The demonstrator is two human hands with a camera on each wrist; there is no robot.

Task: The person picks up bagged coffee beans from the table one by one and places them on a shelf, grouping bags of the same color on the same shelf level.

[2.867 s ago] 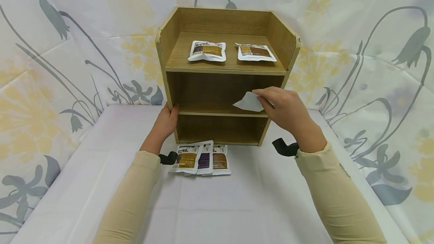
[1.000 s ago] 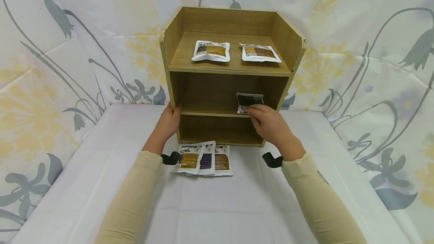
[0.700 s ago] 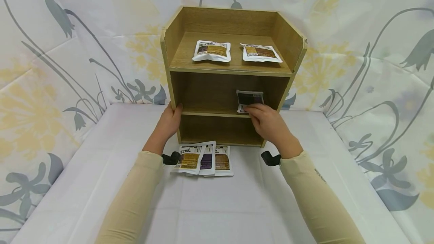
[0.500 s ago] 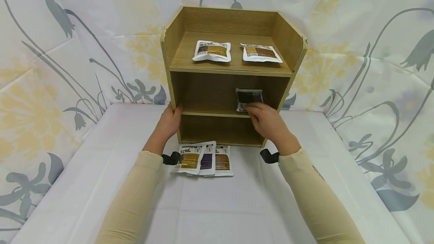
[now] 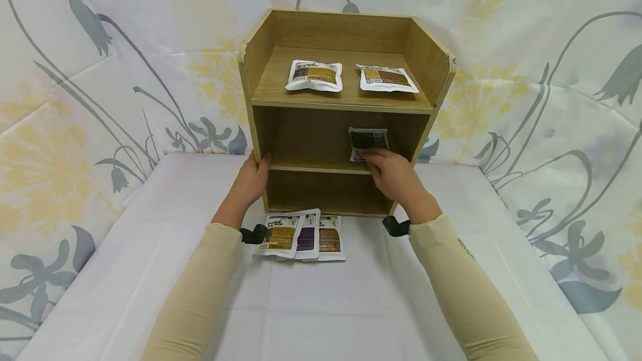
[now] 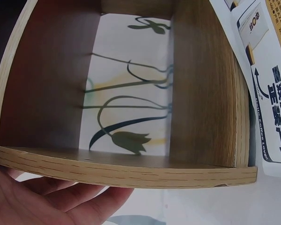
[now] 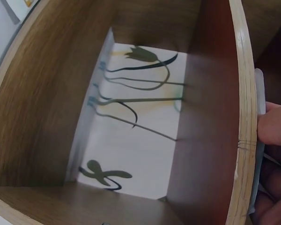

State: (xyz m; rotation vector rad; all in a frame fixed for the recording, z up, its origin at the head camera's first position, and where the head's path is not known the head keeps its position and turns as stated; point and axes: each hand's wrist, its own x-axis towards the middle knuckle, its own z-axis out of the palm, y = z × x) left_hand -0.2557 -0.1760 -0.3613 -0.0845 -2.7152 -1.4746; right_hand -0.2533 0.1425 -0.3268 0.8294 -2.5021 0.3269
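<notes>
A small wooden shelf unit [image 5: 341, 107] stands on the white table. My left hand [image 5: 249, 178] grips its left side panel, thumb at the front edge and fingers along the outside, as the left wrist view [image 6: 65, 199] also shows. In the middle compartment a flat pouch with a white border and dark label [image 5: 368, 139] lies toward the right. My right hand [image 5: 396, 176] pinches the pouch's near edge; in the right wrist view the pouch [image 7: 258, 154] shows only as a thin pale edge beyond the board, with curled fingers [image 7: 276, 126] on it.
Two white pouches, one left [image 5: 315, 76] and one right [image 5: 387, 78], lie on the top shelf. Several overlapping pouches [image 5: 278, 235] lie on the table [image 5: 321, 316] before the unit. A floral cloth [image 5: 165, 43] hangs behind.
The right hand has brought the pouch, at first tilted with its pale side showing, into the middle compartment and slid it deeper. My left hand keeps its grip on the side panel.
</notes>
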